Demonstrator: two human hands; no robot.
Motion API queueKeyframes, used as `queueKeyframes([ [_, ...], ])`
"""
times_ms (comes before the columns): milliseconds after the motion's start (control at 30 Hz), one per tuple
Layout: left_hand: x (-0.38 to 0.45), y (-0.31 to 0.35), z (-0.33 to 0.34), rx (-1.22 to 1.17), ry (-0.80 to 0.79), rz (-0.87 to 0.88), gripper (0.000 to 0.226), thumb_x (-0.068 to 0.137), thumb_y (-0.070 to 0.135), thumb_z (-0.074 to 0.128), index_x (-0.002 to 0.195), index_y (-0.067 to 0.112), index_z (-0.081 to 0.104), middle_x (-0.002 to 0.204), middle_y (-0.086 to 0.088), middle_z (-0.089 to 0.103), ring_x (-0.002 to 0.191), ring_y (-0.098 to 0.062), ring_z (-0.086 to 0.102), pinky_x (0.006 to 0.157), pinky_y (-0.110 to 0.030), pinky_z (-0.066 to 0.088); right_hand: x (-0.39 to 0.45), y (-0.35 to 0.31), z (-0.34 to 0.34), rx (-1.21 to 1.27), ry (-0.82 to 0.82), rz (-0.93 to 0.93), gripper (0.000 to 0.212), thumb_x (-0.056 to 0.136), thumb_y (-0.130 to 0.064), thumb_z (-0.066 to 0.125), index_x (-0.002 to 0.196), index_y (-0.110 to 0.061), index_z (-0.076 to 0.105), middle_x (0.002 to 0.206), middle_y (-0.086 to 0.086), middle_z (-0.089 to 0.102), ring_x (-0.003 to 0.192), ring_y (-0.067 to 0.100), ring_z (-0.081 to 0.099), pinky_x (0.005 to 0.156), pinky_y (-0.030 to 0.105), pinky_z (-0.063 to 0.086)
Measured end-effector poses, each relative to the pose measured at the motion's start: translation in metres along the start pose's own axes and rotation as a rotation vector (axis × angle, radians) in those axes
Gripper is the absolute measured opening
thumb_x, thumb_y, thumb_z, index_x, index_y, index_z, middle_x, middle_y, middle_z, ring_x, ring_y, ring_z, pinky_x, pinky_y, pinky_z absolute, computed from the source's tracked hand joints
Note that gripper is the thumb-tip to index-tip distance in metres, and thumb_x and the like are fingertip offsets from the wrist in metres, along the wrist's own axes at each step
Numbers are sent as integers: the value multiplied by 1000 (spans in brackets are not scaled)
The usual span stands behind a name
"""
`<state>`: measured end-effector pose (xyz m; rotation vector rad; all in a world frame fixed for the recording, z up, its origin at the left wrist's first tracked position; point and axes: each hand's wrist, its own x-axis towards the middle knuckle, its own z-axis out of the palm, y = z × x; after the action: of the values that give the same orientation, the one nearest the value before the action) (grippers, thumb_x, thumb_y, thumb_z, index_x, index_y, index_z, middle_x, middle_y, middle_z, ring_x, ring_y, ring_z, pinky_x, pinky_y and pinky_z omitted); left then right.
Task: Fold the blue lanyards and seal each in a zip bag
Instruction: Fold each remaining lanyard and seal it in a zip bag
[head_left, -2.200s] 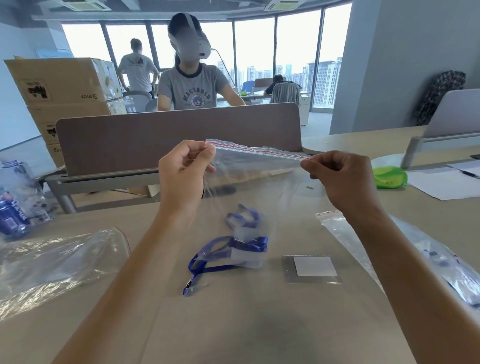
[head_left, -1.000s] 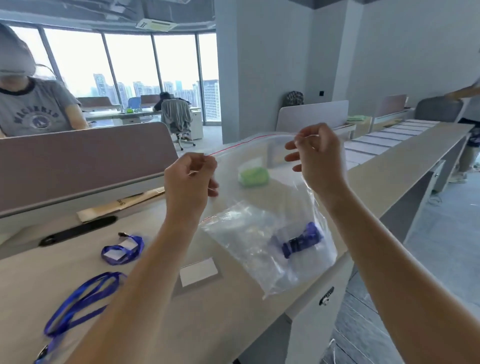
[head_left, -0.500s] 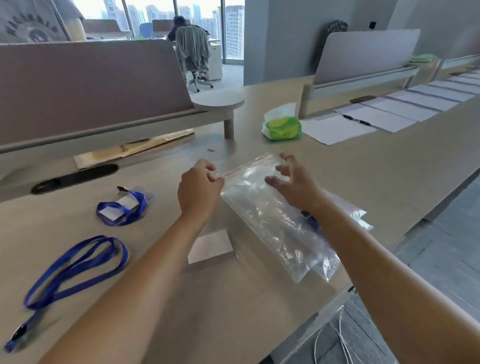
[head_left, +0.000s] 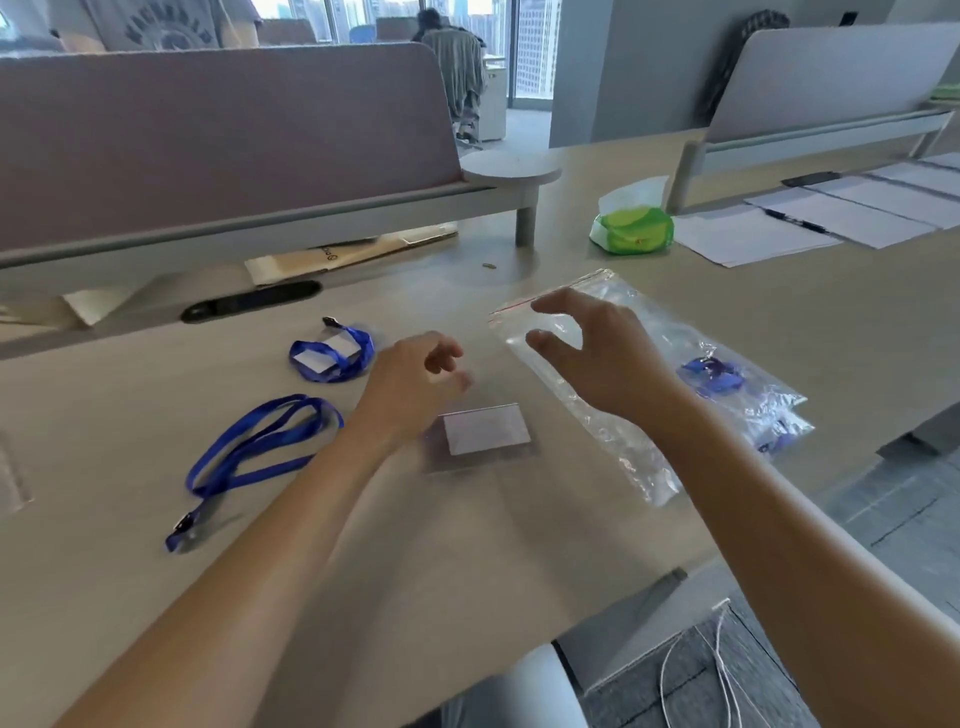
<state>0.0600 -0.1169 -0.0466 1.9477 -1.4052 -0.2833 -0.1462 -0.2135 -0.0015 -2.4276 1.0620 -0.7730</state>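
The table (head_left: 467, 545) carries a filled zip bag (head_left: 613, 415) near its right edge, a folded lanyard (head_left: 711, 371) inside, probably set aside as finished. Toward the left edge an unfolded lanyard (head_left: 254, 447) waits. The right hand (head_left: 602, 364) hovers over the bag, fingers (head_left: 550, 304) spread, holding nothing; the left hand (head_left: 410, 384) is loosely curled, empty.
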Motion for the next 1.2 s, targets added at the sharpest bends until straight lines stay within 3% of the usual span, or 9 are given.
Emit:
queueKeyframes([
  [100, -24, -15, -3, 132, -194, 23, 58, 84, 55, 74, 133, 27, 61, 125, 10, 62, 113, -9, 55, 93, -28, 44, -14, -14, 12, -2, 2, -47, 32, 99, -36, 64, 129, -25, 67, 135, -5, 66, 121, 16, 60, 88, 18, 33],
  [233, -41, -18, 0, 437, -275, 68, 82, 78, 76, 65, 144, 29, 51, 133, 4, 52, 121, -17, 46, 102, -44, 45, -29, -22, 26, -3, -14, -59, 29, 97, -35, 65, 124, -24, 69, 131, -4, 68, 118, 18, 62, 88, 21, 37],
  [467, -61, -24, -22, 386, -289, -34, 93, 68, 73, 76, 146, 29, 48, 133, 2, 48, 123, -19, 45, 102, -44, 46, -52, -32, 54, -23, -180, -98, 39, 93, -35, 71, 130, -25, 65, 132, -7, 66, 121, 17, 62, 102, 34, 47],
  [600, -86, -35, -47, 238, -215, -45, 82, 66, 56, 87, 134, 30, 50, 126, 10, 39, 110, -13, 46, 93, -36, 50, -52, -44, 76, 34, -299, -70, 54, 90, -35, 75, 140, -26, 58, 126, -6, 62, 115, 14, 60, 95, 31, 46],
  [733, -107, -54, -73, 134, -9, 25, 44, 83, 26, 82, 119, 28, 56, 116, 12, 46, 87, -3, 55, 81, -25, 49, -41, -68, 102, 228, -255, -83, 32, 89, -21, 76, 119, -28, 66, 95, -7, 67, 85, 11, 67, 83, 33, 57],
  [833, -115, -73, -94, -57, 119, -19, 26, 88, 12, 76, 106, 25, 64, 103, 12, 65, 81, -1, 63, 73, -17, 48, -30, -90, 116, 368, -258, -101, 23, 92, -12, 73, 107, -28, 67, 90, -5, 70, 84, 16, 67, 82, 32, 57],
  [1000, -125, -106, -130, -308, 257, -129, 19, 90, 3, 72, 103, 16, 69, 96, 5, 74, 81, -4, 68, 69, -20, 55, -15, -129, 137, 607, -254, -44, 11, 96, -15, 69, 101, -25, 71, 85, 0, 76, 79, 15, 73, 72, 26, 56],
  [1133, -124, -130, -158, -296, 357, -141, 15, 95, 5, 66, 107, 14, 68, 96, 2, 73, 72, -2, 64, 61, -16, 50, -3, -145, 160, 515, -208, 33, 14, 100, -30, 62, 92, -24, 72, 84, -6, 75, 83, 14, 72, 80, 35, 59],
  [1200, -120, -139, -169, -274, 377, -138, 16, 96, 5, 63, 109, 13, 67, 98, 6, 72, 75, -3, 64, 63, -19, 52, 2, -148, 169, 437, -218, 22, 10, 100, -27, 64, 93, -27, 71, 86, -9, 73, 84, 11, 69, 78, 30, 56],
])
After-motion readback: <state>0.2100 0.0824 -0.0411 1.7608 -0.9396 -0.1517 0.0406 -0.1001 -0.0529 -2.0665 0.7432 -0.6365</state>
